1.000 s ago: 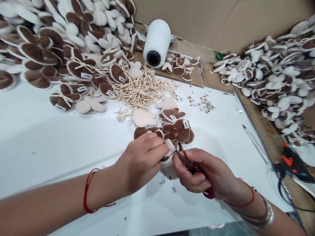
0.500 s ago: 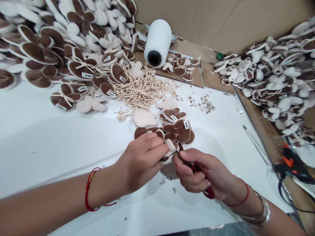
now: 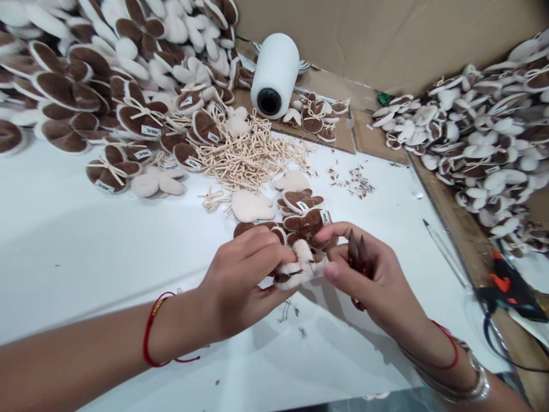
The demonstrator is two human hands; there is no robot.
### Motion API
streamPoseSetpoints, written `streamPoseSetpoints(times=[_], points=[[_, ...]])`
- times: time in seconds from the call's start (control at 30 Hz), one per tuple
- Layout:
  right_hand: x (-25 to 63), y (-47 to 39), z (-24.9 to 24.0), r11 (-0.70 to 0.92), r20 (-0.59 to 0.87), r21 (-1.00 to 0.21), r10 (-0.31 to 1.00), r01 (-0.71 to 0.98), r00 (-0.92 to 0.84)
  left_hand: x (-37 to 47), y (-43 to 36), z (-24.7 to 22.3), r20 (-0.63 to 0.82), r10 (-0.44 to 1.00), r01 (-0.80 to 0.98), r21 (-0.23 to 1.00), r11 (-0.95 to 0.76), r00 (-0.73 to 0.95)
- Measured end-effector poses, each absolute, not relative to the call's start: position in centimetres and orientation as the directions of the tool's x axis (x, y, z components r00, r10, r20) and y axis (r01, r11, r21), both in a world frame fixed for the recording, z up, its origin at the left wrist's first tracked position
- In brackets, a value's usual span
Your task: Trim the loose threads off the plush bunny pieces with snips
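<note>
My left hand (image 3: 244, 269) pinches a small cream-and-brown plush piece (image 3: 301, 278), its cream side turned up and dark lines showing on it. My right hand (image 3: 369, 274) keeps small red-handled scissors (image 3: 359, 254) in the palm, their two dark pointed blades sticking up and slightly apart. Its thumb and forefinger are spread just right of the plush piece; whether they touch it I cannot tell. Just behind the hands lie brown rabbit-shaped plush pieces (image 3: 305, 224) with white labels, and a cream plush piece (image 3: 252, 206) is beside them.
Plush pieces are heaped at the left (image 3: 68, 91) and right (image 3: 493, 131). Beige cord bows (image 3: 244, 151) form a pile near a white thread cone (image 3: 278, 66). Tweezers (image 3: 446, 249) and a black-and-orange tool (image 3: 510, 286) lie at the right. Thread scraps (image 3: 289, 309) dot the white table (image 3: 107, 246).
My right hand has drawn the scissors away from the plush piece and turned them upward into the palm, with thumb and forefinger opened. The plush piece has tilted in my left hand.
</note>
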State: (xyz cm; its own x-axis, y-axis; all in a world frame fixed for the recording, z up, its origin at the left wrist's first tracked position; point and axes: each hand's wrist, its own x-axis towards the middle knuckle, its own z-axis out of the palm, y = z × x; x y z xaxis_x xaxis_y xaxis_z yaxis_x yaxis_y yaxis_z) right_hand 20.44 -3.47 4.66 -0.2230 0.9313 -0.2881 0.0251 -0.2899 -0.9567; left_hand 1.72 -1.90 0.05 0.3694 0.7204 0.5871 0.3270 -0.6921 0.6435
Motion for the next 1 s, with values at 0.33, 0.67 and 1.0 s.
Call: streamPoseSetpoints(times=[0.33,0.67,1.0], points=[[20.2,-3.5,4.7,-0.228,-0.248,-0.96,0.962,0.161,-0.117,1.2,-1.7,0.4,0.602,0.766,0.341,0.687,-0.641,0.227],[20.2,-3.7,4.3,-0.251,-0.262,-0.96,0.962,0.125,-0.08,1.4,-1.5,1.1,0.517,0.821,0.328,0.753,-0.571,0.241],[19.6,-3.5,4.4,-0.172,-0.164,-0.957,0.985,0.233,0.051,2.1,-2.4,1.8,0.251,0.931,0.118,0.95,-0.29,0.266]])
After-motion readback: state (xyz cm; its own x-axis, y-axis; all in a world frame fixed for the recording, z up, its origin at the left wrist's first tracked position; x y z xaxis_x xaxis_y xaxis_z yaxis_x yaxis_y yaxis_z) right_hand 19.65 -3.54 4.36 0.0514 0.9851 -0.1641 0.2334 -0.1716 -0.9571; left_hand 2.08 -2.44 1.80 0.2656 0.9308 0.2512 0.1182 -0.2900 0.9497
